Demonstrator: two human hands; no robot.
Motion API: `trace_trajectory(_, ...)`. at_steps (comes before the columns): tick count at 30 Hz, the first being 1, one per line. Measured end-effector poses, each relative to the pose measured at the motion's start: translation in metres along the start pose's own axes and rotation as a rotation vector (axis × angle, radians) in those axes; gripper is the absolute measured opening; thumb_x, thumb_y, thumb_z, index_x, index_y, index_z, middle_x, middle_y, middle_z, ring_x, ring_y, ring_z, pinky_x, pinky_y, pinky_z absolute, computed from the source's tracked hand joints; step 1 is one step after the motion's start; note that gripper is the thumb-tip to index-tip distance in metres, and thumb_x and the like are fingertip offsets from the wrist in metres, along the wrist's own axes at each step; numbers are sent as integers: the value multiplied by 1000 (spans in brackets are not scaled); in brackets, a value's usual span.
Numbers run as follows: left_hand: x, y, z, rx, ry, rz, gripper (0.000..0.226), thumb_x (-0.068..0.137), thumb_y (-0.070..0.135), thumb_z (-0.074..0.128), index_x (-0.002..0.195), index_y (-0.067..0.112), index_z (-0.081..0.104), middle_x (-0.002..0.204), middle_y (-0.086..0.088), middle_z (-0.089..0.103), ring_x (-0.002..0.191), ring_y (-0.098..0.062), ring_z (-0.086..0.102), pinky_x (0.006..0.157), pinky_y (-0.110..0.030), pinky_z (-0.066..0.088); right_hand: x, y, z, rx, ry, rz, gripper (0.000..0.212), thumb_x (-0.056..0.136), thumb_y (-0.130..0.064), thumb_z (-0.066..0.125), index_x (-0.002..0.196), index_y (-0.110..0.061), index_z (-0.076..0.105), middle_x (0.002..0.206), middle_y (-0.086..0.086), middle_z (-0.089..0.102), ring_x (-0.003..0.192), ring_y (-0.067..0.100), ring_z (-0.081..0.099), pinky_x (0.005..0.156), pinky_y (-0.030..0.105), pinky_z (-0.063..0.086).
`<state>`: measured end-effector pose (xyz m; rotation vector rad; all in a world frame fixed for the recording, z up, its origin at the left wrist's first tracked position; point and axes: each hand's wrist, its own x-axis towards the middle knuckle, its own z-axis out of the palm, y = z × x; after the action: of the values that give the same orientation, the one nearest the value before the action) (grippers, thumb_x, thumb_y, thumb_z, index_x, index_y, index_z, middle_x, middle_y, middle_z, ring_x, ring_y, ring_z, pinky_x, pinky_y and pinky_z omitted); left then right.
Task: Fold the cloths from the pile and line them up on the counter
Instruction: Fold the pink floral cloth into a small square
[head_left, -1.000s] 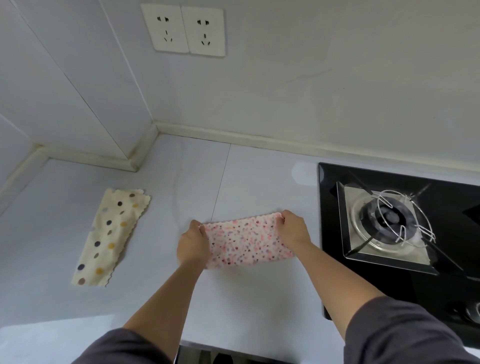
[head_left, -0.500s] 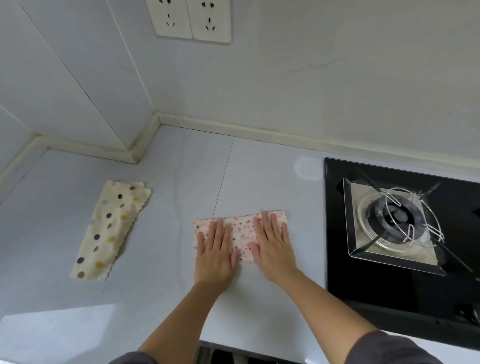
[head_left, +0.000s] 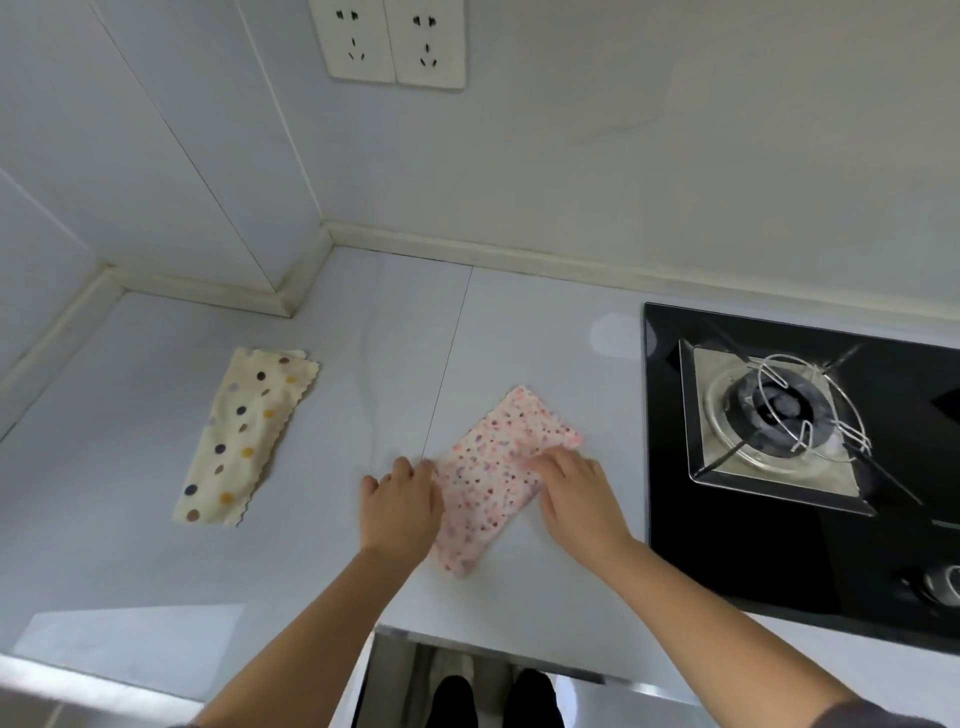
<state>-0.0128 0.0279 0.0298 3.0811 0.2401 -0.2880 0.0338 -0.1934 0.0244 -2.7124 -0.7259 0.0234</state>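
A folded pink floral cloth (head_left: 491, 480) lies slanted on the white counter (head_left: 519, 332), one end pointing toward the stove. My left hand (head_left: 400, 506) grips its left edge with curled fingers. On the right side, my right hand (head_left: 576, 493) holds the cloth with bent fingers, covering part of it. A cream polka-dot cloth (head_left: 244, 436) lies folded in a long strip farther left, apart from both hands. No pile of cloths is in view.
A black gas stove (head_left: 810, 551) with a wire burner ring (head_left: 808, 402) fills the right side, close to the pink cloth. The counter's front edge (head_left: 493, 644) runs just below my forearms. Walls with double sockets (head_left: 395, 44) bound the back and left.
The pink cloth lay level under both flat palms half a second ago; it has turned to a slant, and both hands have shifted to its edges with curled fingers.
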Motion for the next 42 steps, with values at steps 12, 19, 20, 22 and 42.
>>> trace_trajectory(12,-34,-19,22,-326,-16,551,25,67,19,83,87,20,68,92,3,61,81,-20,62,67,-29,49,-67,-11,20,-197,-169,-36,98,37,2,83,127,-20,53,140,6,51,132,23,42,112,47,28)
trace_trajectory(19,-33,-9,20,-420,4,474,25,92,29,50,95,11,65,91,-3,65,85,-23,60,70,-27,43,-67,-21,21,-93,-72,-115,49,83,-18,51,133,-16,50,144,4,47,135,21,36,112,43,24)
trace_trajectory(20,-34,-9,17,-439,-7,466,38,91,39,40,95,11,65,91,-2,65,84,-21,60,70,-25,42,-63,-24,21,-55,-100,-119,47,82,-16,59,130,-17,54,143,3,49,135,19,39,113,42,28)
trace_trajectory(22,-36,-10,13,-475,-22,453,53,87,51,28,97,13,64,91,2,63,83,-16,57,70,-21,41,-59,-27,24,30,-157,-100,44,83,-14,66,126,-19,60,145,0,47,137,19,38,113,41,33)
trace_trajectory(42,6,23,-4,-636,-64,229,25,96,30,52,80,11,56,63,-2,59,60,-22,54,53,-27,32,-13,-26,-17,674,-142,665,24,95,-20,45,86,-4,61,82,8,64,78,25,60,60,26,39)
